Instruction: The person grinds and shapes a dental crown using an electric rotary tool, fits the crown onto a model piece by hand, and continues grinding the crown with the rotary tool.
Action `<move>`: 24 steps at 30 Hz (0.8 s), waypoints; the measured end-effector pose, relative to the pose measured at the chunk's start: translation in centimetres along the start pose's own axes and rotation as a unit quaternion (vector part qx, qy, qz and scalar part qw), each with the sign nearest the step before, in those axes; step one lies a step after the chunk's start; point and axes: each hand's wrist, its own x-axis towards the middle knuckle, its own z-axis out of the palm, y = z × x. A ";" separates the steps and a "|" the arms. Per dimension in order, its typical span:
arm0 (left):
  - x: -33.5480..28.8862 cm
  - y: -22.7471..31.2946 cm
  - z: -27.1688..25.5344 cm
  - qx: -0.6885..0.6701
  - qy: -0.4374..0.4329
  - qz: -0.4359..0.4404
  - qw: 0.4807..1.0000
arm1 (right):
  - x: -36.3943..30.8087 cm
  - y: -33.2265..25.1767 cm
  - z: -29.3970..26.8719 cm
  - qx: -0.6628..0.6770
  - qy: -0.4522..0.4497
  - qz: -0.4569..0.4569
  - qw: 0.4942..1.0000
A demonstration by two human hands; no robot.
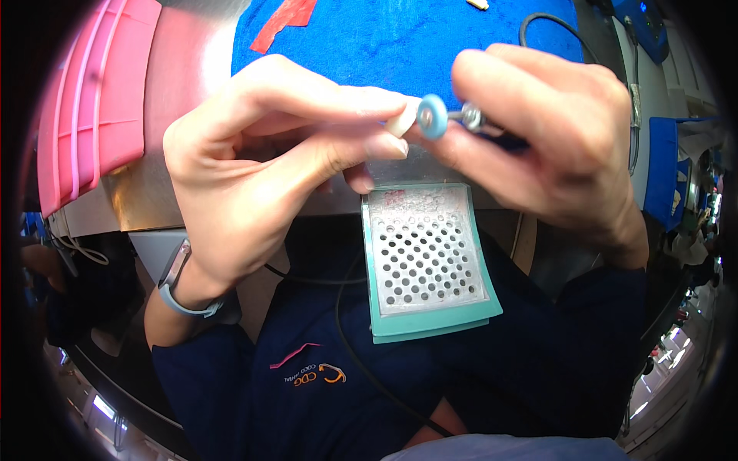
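Between thumb and index finger, my left hand [254,146] pinches a small off-white piece [401,121], mostly covered by the fingertips. My right hand [553,131] is closed around a rotary handpiece [472,117], its metal collet showing by the fingers. A light blue polishing wheel [433,117] sits on the tool's thin shank. The wheel's face is right against or just beside the off-white piece; I cannot tell whether they touch. Both hands are close together above the bench's front edge.
Below the hands projects a perforated metal plate [423,265] with a teal border. A blue cloth [369,46] covers the bench, with a red strip [284,23] and a small cream piece [478,4] on it. A pink tray [100,100] stands left; a black cable [550,17] curves at right.
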 end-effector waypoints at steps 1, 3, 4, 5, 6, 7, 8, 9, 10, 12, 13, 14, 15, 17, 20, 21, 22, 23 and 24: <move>0.0 0.1 0.2 -0.011 0.015 -0.005 1.000 | 0.1 0.3 -0.2 -0.003 -0.008 0.010 1.000; 0.1 0.2 0.5 -0.021 0.031 -0.009 0.999 | 0.1 0.5 0.0 0.022 0.038 -0.006 0.999; 0.2 0.1 0.6 -0.025 0.038 -0.004 0.999 | 0.0 0.4 -0.2 0.039 0.031 0.002 0.999; 0.3 0.2 0.7 -0.028 0.042 -0.001 0.999 | 0.0 0.3 -0.3 0.057 0.025 0.009 0.998; 0.3 0.2 0.8 -0.030 0.045 0.001 0.999 | -0.1 0.4 -0.5 0.056 0.025 0.009 0.998; 0.4 0.3 0.7 -0.001 0.024 0.003 1.000 | -0.1 0.6 -0.6 0.053 0.018 0.007 0.998; 0.5 0.4 0.7 0.014 0.014 0.004 1.000 | -0.2 0.7 -0.8 0.050 0.012 0.006 0.999; 0.5 0.5 0.8 0.029 0.004 0.005 1.000 | -0.2 0.7 -1.1 0.050 0.012 0.005 0.999; 0.5 0.5 0.8 0.022 0.007 -0.006 1.000 | -0.2 0.8 -1.6 0.032 -0.018 0.003 0.999; 0.7 0.5 1.2 0.014 0.009 -0.017 1.000 | -0.4 0.8 -1.7 0.012 -0.049 0.003 0.999; 0.9 0.3 1.5 0.018 0.014 0.000 1.000 | -0.6 0.7 -1.2 0.038 -0.007 0.013 0.999; 1.1 0.4 1.7 0.019 0.016 0.008 1.000 | -0.8 0.7 -0.9 0.064 0.034 0.023 0.997; 1.1 0.6 2.0 0.023 0.020 0.017 0.999 | -0.8 0.7 -1.0 0.064 0.035 0.022 0.997; 1.0 1.6 2.5 -0.026 0.054 -0.054 0.997 | -0.9 0.9 -1.3 0.042 0.051 0.002 0.998; 1.0 1.4 2.6 -0.043 0.048 -0.039 0.997 | -1.0 0.8 -1.7 0.026 0.041 0.002 0.999; 1.1 1.2 2.6 -0.049 0.044 -0.033 0.997 | -1.2 0.9 -1.7 0.025 0.042 0.003 0.999; 1.1 1.1 2.6 -0.044 0.030 -0.020 0.998 | -1.3 0.9 -1.6 0.024 0.044 0.005 0.999; 1.1 1.0 2.6 -0.038 0.016 -0.006 0.999 | -1.4 0.9 -1.6 0.024 0.047 0.008 0.999; 1.1 0.9 2.6 -0.039 0.017 -0.006 0.999 | -1.5 0.9 -1.8 0.024 0.047 0.008 0.999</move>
